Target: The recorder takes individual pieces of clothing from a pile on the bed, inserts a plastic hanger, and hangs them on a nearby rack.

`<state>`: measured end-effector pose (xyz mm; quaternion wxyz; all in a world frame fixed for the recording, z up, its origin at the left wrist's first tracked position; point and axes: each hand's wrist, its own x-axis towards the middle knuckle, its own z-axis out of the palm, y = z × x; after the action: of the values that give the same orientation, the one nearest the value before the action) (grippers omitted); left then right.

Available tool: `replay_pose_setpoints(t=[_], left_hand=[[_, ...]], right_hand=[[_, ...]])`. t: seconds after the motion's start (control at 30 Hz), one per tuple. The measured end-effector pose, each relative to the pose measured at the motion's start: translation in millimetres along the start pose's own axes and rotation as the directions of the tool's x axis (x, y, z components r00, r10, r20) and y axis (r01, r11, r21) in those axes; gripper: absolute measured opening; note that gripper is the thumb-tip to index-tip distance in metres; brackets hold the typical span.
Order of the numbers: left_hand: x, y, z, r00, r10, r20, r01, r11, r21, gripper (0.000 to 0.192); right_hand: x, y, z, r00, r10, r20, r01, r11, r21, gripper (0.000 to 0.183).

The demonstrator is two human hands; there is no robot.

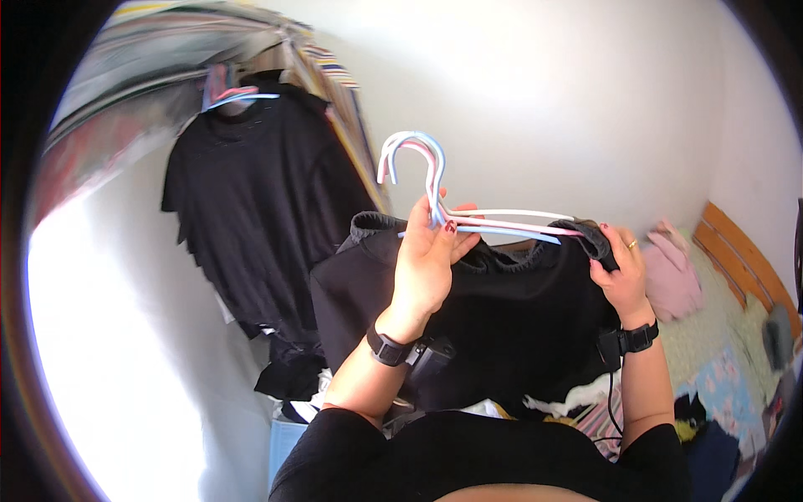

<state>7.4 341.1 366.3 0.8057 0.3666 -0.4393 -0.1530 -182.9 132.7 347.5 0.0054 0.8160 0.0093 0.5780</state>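
My left hand (423, 263) grips three clothes hangers by their necks, one white (511, 213), one pink (502, 224) and one light blue (517, 234). Their hooks stand up together above the fingers. Black garments (514, 320) with gathered, dark-grey elastic-looking edges hang from these hangers in front of me. At the hangers' right end, my right hand (621, 276) pinches a gathered edge (593, 241) of the black cloth between thumb and fingers. The left ends of the hangers are mostly hidden by my left hand and the cloth.
Several black T-shirts (251, 169) hang on a rack under a striped cover (332, 66) to the left. A bed with a wooden headboard (746, 257) stands at the right, bearing a pink garment (671, 276). More hangers (599, 420) lie low behind my right forearm.
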Motion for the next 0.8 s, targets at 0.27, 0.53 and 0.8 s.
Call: replay_pose_setpoints(t=[0.27,0.53,0.8], left_hand=[[13,85,-74,0.961,0.207,-0.181,-0.165,0.961,0.223,0.033],[69,163,-113,0.888,0.419,-0.188,-0.311,0.849,0.427,0.021],[170,234,-175,0.852,0.510,-0.115,-0.383,0.758,0.529,0.020]], right_hand=[[58,-58,89,0.994,0.109,0.000,-0.097,0.883,0.458,0.051],[89,-66,144,0.988,-0.101,0.118,-0.029,0.625,0.780,0.047],[180,-112,215,0.987,-0.123,0.100,-0.028,0.484,0.875,0.053]])
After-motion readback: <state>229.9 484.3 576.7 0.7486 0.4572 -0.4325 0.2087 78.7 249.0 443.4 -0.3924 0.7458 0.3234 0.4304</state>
